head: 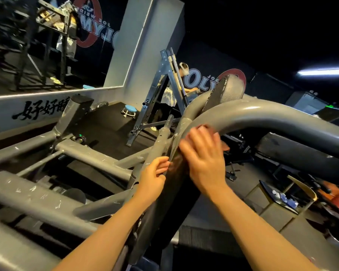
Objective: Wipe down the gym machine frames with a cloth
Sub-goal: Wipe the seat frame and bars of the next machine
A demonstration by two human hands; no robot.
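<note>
The left hand (155, 174) curls its fingers (161, 163) round the edge of a dark padded panel (164, 202) on the grey gym machine frame (262, 116), gripping it; the right hand (204, 153), blurred, lies with fingers straight and close together against the frame where the curved tube meets the panel; whether a cloth sits under it I cannot tell. The frame's scuffed tubes (37, 194) spread across the lower left; beyond, a blue stool (130, 109) stands on the dark floor near a mirror (47, 42), and another person (170, 94) stands by a slanted rack (164, 85).
</note>
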